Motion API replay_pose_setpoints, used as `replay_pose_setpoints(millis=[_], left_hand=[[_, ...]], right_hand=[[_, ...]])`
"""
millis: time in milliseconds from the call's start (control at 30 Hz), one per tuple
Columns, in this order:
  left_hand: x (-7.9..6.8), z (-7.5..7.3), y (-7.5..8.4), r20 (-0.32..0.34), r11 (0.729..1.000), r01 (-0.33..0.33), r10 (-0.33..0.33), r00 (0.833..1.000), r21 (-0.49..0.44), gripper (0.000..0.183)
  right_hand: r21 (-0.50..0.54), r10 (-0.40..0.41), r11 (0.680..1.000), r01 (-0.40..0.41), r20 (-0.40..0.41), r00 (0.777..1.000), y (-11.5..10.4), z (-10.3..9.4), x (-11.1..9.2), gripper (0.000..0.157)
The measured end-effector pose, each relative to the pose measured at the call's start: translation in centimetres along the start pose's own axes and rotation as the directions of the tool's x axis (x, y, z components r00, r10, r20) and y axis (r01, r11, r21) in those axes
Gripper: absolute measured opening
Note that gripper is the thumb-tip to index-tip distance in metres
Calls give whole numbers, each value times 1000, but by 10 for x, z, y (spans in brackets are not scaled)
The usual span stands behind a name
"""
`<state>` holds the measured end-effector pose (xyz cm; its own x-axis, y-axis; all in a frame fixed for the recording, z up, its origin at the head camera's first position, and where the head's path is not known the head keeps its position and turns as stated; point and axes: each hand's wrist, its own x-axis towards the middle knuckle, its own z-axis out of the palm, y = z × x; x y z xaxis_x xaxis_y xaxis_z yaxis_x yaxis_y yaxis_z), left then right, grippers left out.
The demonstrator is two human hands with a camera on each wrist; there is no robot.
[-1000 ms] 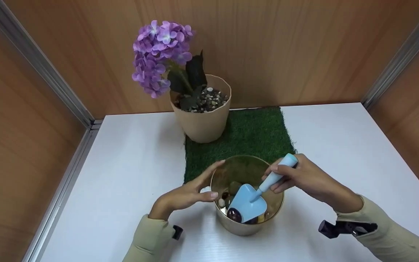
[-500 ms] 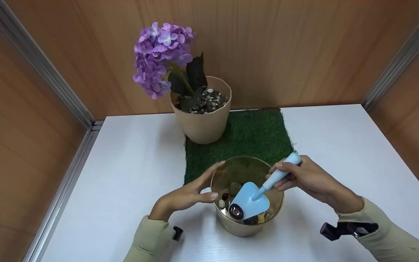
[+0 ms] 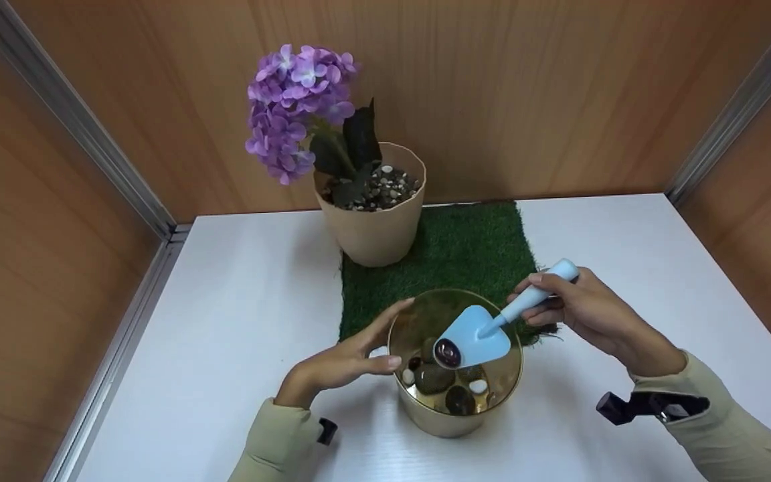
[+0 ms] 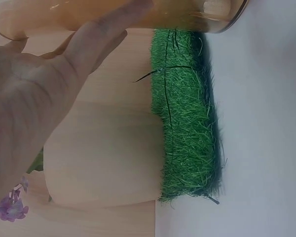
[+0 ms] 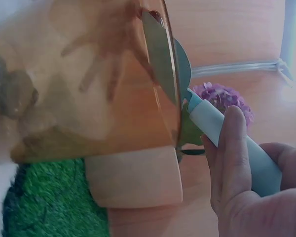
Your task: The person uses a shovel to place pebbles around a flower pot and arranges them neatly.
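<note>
My right hand grips the handle of a light blue toy trowel. On the trowel's blade tip lies a shiny dark brown stone. The blade is held over the mouth of a see-through amber tub, overlapping its rim in the right wrist view. Several dark and white stones lie at the tub's bottom. Against the tub's left side rests my left hand, its thumb near the rim. Through the amber wall, the right wrist view shows the left fingers spread and straight.
Behind the tub lies a green artificial grass mat. A beige pot with small pebbles and purple flowers stands at the mat's back left. Wooden panels border the white table at the back and sides.
My right hand has raised the trowel up and to the right with the brown stone on it, uncovering the stones below. The left hand and tub stay in place.
</note>
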<state>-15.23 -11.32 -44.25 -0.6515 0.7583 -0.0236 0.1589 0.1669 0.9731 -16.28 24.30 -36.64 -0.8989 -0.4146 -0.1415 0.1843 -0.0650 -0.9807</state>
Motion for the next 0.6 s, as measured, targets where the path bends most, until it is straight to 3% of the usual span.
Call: replay_pose_setpoints(millis=[400, 600], left_hand=[[0, 0, 0, -4, 1000, 20, -20, 1000, -2, 76], [0, 0, -1, -1, 1000, 23, -23, 1000, -3, 76]], right_hand=[[123, -94, 988, 96, -20, 995, -24, -30, 10, 28], [188, -89, 977, 105, -88, 992, -24, -46, 20, 31]])
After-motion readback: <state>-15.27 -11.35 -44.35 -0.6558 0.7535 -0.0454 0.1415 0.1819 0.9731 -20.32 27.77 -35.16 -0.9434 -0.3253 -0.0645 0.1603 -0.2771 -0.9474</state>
